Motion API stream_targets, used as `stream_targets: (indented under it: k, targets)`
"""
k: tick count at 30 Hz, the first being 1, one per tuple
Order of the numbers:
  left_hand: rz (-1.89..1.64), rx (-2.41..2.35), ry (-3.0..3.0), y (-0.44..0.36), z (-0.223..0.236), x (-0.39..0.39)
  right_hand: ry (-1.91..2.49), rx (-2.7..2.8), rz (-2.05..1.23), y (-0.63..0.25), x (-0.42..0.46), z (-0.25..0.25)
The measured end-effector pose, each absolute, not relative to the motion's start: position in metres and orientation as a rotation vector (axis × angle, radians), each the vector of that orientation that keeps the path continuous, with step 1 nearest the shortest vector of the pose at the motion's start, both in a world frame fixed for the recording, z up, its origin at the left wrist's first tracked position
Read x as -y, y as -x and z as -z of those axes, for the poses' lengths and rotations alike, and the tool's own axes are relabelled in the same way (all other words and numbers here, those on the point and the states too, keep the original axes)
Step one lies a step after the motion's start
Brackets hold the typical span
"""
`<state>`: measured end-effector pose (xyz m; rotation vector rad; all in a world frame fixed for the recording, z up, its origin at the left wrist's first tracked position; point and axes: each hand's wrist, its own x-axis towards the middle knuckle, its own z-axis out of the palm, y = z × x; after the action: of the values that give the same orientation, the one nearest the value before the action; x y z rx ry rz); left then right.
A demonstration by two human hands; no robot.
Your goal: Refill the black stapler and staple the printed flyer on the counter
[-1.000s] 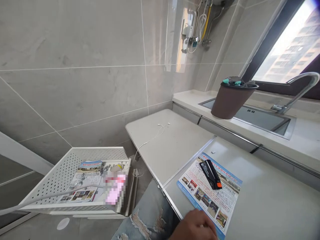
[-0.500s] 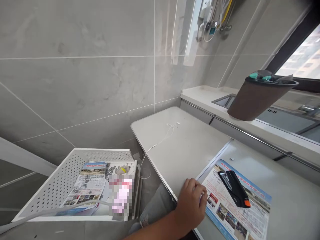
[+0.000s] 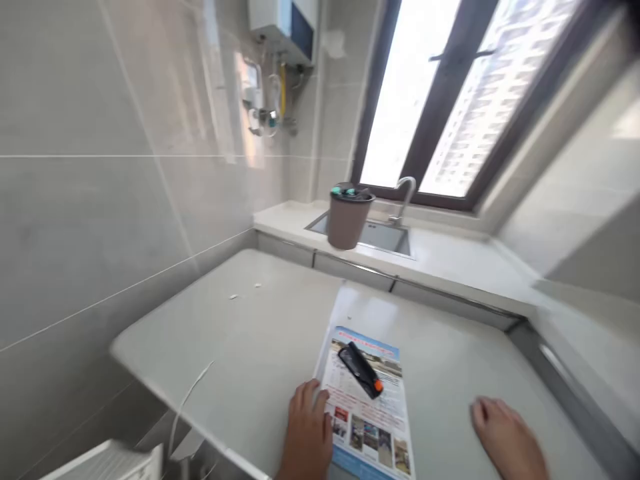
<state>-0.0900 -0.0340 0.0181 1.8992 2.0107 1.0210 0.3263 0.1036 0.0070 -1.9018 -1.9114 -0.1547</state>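
Observation:
My left hand (image 3: 309,427) lies palm down at the left edge of a printed leaflet (image 3: 370,417), its fingers stretched out and slightly apart, with nothing held. On the leaflet rests a black object with an orange tip (image 3: 361,370), shaped somewhat like a stapler. Over the right part of the table, apart from the leaflet, is my right hand (image 3: 510,437). It is blurred and its fingertips are hidden, so I cannot see whether it holds anything.
The light table (image 3: 240,347) meets a white counter (image 3: 460,267) with a sink and faucet (image 3: 406,197). A brown bin (image 3: 346,220) stands by the sink. A thin white cable (image 3: 190,390) hangs over the left edge, above a white basket (image 3: 107,463).
The view has swung right and up, bringing the window, faucet and my right hand into sight. My left hand stays beside the leaflet. The basket has mostly left the view.

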Motion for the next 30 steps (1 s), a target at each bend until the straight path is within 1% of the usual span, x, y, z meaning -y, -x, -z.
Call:
stream_targets:
  k: [3,7,15,21,30]
  targets:
    - [-0.961,-1.999,-1.979,0.094,-0.011,0.027,2.022,2.049,0.360,-0.320,-0.104,-0.014]
    - [-0.965,-2.033,-1.980,0.097,-0.012,0.024,2.118,2.044,0.429,-0.311,-0.097,-0.018]
    - [-0.974,-2.090,-1.937,0.097,-0.016,0.022,2.081,1.982,0.361,-0.312,-0.092,-0.021]
    - [-1.117,-2.019,-1.872,0.104,-0.011,0.014,2.039,1.933,0.336,-0.312,-0.091,-0.022]
    - [-1.074,-2.071,-1.861,0.109,-0.006,0.006,1.925,1.894,0.309,-0.310,-0.092,-0.021]
